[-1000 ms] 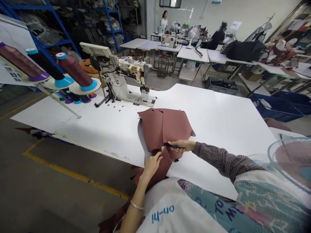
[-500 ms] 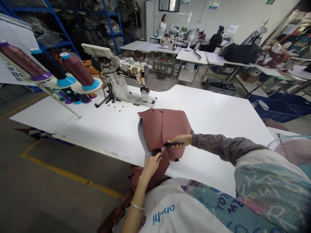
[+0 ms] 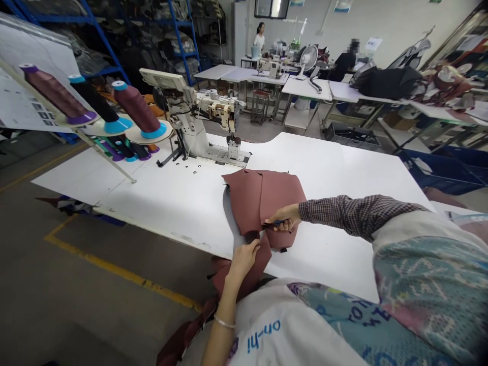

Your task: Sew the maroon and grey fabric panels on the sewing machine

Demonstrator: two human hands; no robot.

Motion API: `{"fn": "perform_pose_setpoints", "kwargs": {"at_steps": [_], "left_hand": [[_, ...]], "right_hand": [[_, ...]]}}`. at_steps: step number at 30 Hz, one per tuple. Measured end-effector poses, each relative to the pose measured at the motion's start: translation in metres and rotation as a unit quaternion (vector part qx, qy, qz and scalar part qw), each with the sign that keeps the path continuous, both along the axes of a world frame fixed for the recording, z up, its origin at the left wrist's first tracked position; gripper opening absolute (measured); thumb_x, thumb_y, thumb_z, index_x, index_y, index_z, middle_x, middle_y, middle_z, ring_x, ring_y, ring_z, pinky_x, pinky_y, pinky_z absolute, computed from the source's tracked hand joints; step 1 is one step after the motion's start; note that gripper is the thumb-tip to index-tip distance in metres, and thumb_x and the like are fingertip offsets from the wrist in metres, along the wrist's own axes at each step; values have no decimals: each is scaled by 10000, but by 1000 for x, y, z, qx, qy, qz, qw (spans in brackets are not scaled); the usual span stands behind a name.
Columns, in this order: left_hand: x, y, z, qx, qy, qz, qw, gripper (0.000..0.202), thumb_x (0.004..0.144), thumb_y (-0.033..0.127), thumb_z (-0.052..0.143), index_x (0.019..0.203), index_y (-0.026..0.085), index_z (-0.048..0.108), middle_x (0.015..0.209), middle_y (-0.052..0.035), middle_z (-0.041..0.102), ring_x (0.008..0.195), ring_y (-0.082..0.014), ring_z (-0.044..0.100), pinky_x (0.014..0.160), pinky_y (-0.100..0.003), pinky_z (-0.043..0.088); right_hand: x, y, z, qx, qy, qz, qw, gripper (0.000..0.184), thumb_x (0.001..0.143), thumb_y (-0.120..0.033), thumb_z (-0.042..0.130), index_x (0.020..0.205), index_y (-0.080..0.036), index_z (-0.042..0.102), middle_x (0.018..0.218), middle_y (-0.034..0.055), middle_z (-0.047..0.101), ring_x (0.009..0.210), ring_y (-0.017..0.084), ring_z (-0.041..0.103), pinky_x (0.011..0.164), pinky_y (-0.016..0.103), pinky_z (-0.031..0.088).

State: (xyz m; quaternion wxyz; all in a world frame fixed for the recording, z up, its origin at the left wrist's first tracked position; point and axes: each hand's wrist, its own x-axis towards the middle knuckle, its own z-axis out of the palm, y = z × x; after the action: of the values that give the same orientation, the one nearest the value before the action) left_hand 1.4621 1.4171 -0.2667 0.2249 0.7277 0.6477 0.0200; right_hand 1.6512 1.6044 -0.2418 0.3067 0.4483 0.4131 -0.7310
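Note:
On the white table (image 3: 328, 173) lies a reddish-brown sewn cover piece (image 3: 282, 188) with a seam down its middle and a grey underside at its left edge. My right hand (image 3: 286, 217) is closed round small dark thread snips (image 3: 275, 223), whose tip is at the lower end of the seam. Close below, my left hand (image 3: 246, 256) pinches the edge of the reddish-brown material (image 3: 261, 259) that hangs over the table's front edge toward my lap. What exactly lies between the left fingertips is too small to make out.
Behind the cover piece stands a sewing machine (image 3: 213, 122). Large thread cones (image 3: 137, 109) sit on a stand at the left. Blue bins (image 3: 442, 170) and a grey crate (image 3: 353, 136) are on the floor beyond the table. Two people are at far tables, near a fan (image 3: 308, 58).
The whole view has shifted slightly, so the scene sits further right. My right hand has tilted a little with the snips; my left hand keeps its pinch close by.

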Motion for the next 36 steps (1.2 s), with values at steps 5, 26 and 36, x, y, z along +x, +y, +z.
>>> {"fn": "perform_pose_setpoints", "kwargs": {"at_steps": [5,26,36], "left_hand": [[0,-1,0,-8,11,-5,1000,345,1015,358,347,1296,301,539,933,-63,729,848,-224,701,718,-290,468],[-3,-4,-3,-11,27,-26,999,354,1017,338,337,1295,293,551,924,-62,723,861,-211,694,728,-283,471],[-10,-13,1,27,4,-7,1000,352,1021,334,322,1250,283,584,892,-50,726,791,-181,692,680,-248,453]], "right_hand": [[-2,-2,2,12,8,-2,1000,502,920,-594,521,692,-148,496,476,-96,268,345,34,187,287,128,155],[-6,-16,5,-52,-23,-4,998,559,1009,-588,235,722,-163,459,477,-105,229,328,46,173,287,130,121],[-5,-31,26,49,-5,-2,999,598,920,-718,353,678,-178,446,460,-86,287,331,45,209,314,162,131]]}}
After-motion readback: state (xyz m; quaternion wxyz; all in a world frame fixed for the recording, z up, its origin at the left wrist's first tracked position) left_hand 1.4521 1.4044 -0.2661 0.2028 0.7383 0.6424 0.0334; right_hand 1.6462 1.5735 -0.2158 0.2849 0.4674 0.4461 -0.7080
